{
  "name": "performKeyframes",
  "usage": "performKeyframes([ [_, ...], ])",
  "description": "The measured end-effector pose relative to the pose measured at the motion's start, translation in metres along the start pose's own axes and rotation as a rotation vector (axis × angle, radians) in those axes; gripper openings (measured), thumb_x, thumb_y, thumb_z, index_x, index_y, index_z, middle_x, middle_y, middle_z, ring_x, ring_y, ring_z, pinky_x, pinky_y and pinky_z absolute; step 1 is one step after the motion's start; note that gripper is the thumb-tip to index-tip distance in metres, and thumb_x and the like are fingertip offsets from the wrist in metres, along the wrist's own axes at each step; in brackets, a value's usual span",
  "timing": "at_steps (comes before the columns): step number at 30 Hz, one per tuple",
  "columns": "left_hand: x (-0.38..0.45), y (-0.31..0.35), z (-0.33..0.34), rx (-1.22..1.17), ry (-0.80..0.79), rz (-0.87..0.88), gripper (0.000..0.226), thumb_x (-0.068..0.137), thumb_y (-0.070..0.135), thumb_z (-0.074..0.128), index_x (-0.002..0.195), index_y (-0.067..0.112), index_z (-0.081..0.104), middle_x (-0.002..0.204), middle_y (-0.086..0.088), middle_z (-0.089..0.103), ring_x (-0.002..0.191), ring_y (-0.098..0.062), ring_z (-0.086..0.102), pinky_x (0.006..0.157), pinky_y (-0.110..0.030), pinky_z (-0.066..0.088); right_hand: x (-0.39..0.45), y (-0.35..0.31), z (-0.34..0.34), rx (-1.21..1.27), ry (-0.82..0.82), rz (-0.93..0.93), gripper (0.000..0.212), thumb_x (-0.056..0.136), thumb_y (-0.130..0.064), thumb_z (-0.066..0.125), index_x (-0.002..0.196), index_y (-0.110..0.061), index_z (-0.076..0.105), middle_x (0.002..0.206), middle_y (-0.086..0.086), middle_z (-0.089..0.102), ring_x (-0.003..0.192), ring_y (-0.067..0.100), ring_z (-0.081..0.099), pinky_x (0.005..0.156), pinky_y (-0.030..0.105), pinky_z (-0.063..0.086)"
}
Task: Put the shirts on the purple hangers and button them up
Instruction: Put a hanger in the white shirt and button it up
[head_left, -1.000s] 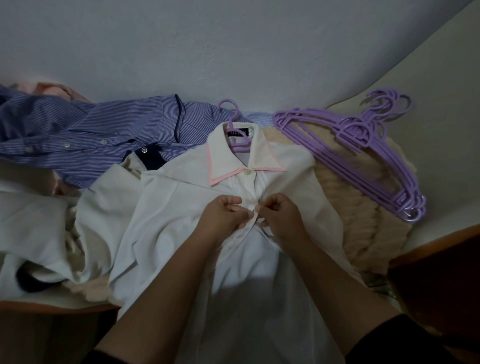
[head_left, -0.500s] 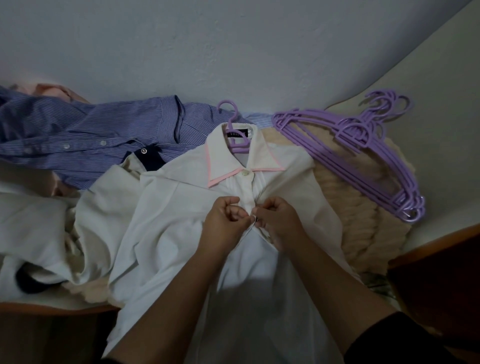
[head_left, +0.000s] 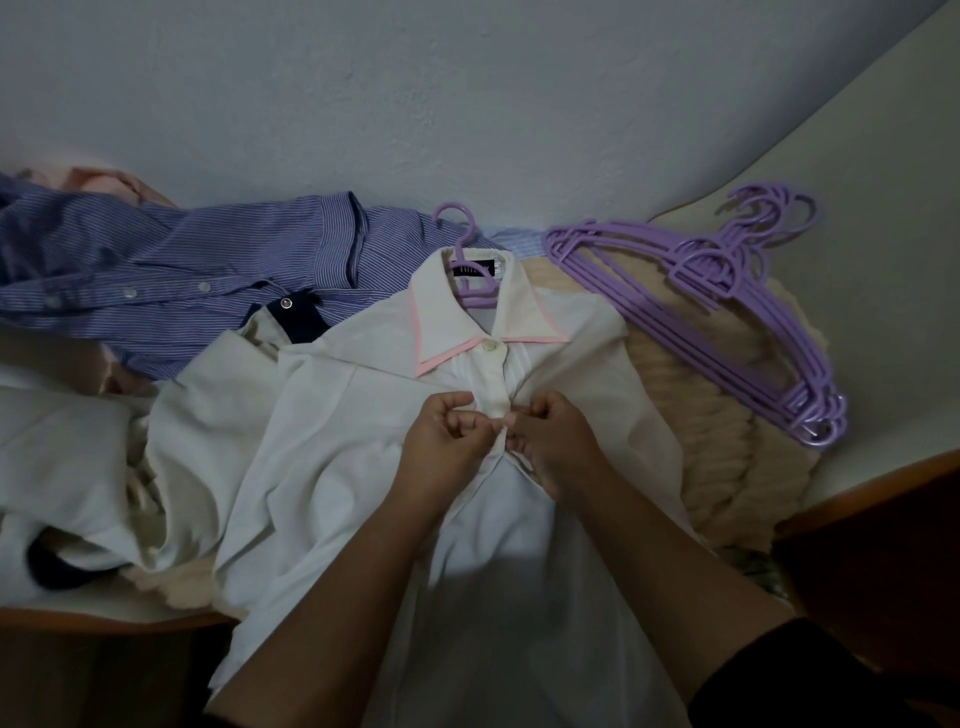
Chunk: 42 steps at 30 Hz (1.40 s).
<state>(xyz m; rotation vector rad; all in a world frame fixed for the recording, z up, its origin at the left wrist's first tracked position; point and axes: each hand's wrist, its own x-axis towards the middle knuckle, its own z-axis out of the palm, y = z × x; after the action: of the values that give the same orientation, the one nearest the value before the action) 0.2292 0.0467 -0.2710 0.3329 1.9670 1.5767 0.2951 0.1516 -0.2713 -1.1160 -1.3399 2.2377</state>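
- While the white shirt (head_left: 363, 447) lay flat on its purple hanger (head_left: 470, 260), collar away from the person, its placket (head_left: 497, 384) ran straight from the collar button (head_left: 490, 345) toward the body; this was the axis along which the buttoning would have to proceed.
- The left hand (head_left: 441, 452) and right hand (head_left: 558, 447) met on that line just below the collar button, each with fingers curled and pinching one edge of the placket.
- Both hands lay equally near the working point, left on the left front, right on the right.
- The unfastened part of the front lay nearer the person, under the forearms.
- The spare purple hangers (head_left: 717, 312) lay well apart to the right; a striped blue shirt (head_left: 182, 270) waited at far left.
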Motion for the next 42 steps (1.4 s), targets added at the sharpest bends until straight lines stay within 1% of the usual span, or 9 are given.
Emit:
performKeyframes([
  [3, 0.003, -0.003, -0.005, -0.051, -0.029, -0.047, 0.030, 0.084, 0.010, 0.070, 0.105, 0.023, 0.053, 0.091, -0.013, 0.072, 0.082, -0.024, 0.069, 0.088, -0.043, 0.054, 0.001, -0.002, 0.001, 0.031, -0.027, 0.020, 0.040, 0.086, 0.018, 0.045, 0.069, -0.015, 0.029, 0.063, 0.008, 0.037, 0.055, 0.017, 0.042, 0.048, 0.026, 0.040],
  [7, 0.008, 0.000, -0.007, -0.096, -0.044, -0.082, 0.029, 0.084, 0.003, 0.070, 0.104, 0.015, 0.053, 0.080, -0.009, 0.070, 0.072, -0.019, 0.067, 0.081, -0.039, 0.054, 0.004, -0.003, -0.001, 0.065, -0.053, 0.041, 0.040, 0.086, 0.019, 0.044, 0.069, -0.015, 0.029, 0.063, 0.008, 0.037, 0.058, 0.019, 0.043, 0.054, 0.034, 0.045],
  [13, 0.001, -0.003, 0.002, 0.121, 0.045, 0.102, 0.034, 0.079, 0.008, 0.074, 0.099, 0.026, 0.052, 0.078, -0.002, 0.071, 0.075, -0.014, 0.069, 0.077, -0.026, 0.055, 0.001, -0.001, -0.001, -0.183, 0.058, 0.026, 0.031, 0.078, 0.006, 0.065, 0.071, -0.013, 0.041, 0.076, 0.014, 0.052, 0.070, 0.025, 0.056, 0.070, 0.044, 0.054],
  [20, -0.006, -0.005, 0.002, 0.092, 0.088, 0.095, 0.023, 0.077, 0.004, 0.076, 0.094, 0.013, 0.063, 0.079, -0.003, 0.066, 0.066, 0.000, 0.060, 0.067, -0.012, 0.051, -0.011, -0.006, 0.003, 0.114, 0.011, 0.139, 0.016, 0.085, 0.014, 0.056, 0.083, -0.002, 0.055, 0.077, 0.013, 0.059, 0.070, 0.021, 0.063, 0.066, 0.025, 0.059],
  [25, -0.006, -0.011, -0.001, 0.123, 0.083, 0.092, 0.015, 0.076, 0.006, 0.078, 0.087, 0.012, 0.070, 0.074, -0.002, 0.069, 0.068, -0.008, 0.064, 0.074, -0.024, 0.056, -0.012, -0.011, 0.003, -0.017, 0.003, 0.109, 0.015, 0.084, 0.012, 0.058, 0.082, -0.002, 0.059, 0.072, 0.013, 0.063, 0.056, 0.014, 0.066, 0.056, 0.021, 0.056],
  [28, -0.006, -0.011, -0.001, 0.120, 0.080, 0.088, 0.015, 0.075, 0.009, 0.080, 0.084, 0.015, 0.071, 0.072, 0.002, 0.070, 0.067, -0.006, 0.064, 0.073, -0.021, 0.055, -0.010, -0.010, 0.005, -0.086, 0.034, 0.088, 0.015, 0.084, 0.011, 0.057, 0.079, -0.003, 0.059, 0.070, 0.011, 0.061, 0.051, 0.012, 0.063, 0.053, 0.020, 0.055],
  [31, -0.004, -0.011, -0.002, 0.091, 0.069, 0.068, 0.013, 0.074, 0.013, 0.082, 0.084, 0.017, 0.073, 0.075, -0.001, 0.073, 0.074, -0.014, 0.070, 0.078, -0.026, 0.057, -0.009, -0.010, 0.005, 0.003, 0.024, 0.110, 0.017, 0.085, 0.013, 0.054, 0.076, 0.000, 0.056, 0.066, 0.014, 0.058, 0.047, 0.014, 0.061, 0.050, 0.022, 0.055],
  [36, -0.004, -0.012, -0.001, 0.060, 0.070, 0.057, 0.012, 0.078, 0.014, 0.079, 0.090, 0.014, 0.076, 0.079, -0.003, 0.075, 0.081, -0.021, 0.072, 0.083, -0.035, 0.058, -0.007, -0.007, 0.004, 0.022, 0.007, 0.088, 0.020, 0.086, 0.014, 0.051, 0.075, -0.002, 0.053, 0.069, 0.015, 0.055, 0.053, 0.018, 0.060, 0.051, 0.023, 0.055],
  [42, -0.004, -0.012, -0.001, 0.001, 0.060, 0.015, 0.012, 0.086, 0.010, 0.068, 0.095, 0.009, 0.076, 0.085, -0.006, 0.076, 0.086, -0.023, 0.072, 0.088, -0.042, 0.056, -0.005, 0.006, 0.000, -0.347, 0.014, -0.171, 0.032, 0.085, 0.010, 0.049, 0.075, -0.019, 0.057, 0.066, 0.003, 0.059, 0.060, 0.016, 0.058, 0.065, 0.030, 0.054],
])
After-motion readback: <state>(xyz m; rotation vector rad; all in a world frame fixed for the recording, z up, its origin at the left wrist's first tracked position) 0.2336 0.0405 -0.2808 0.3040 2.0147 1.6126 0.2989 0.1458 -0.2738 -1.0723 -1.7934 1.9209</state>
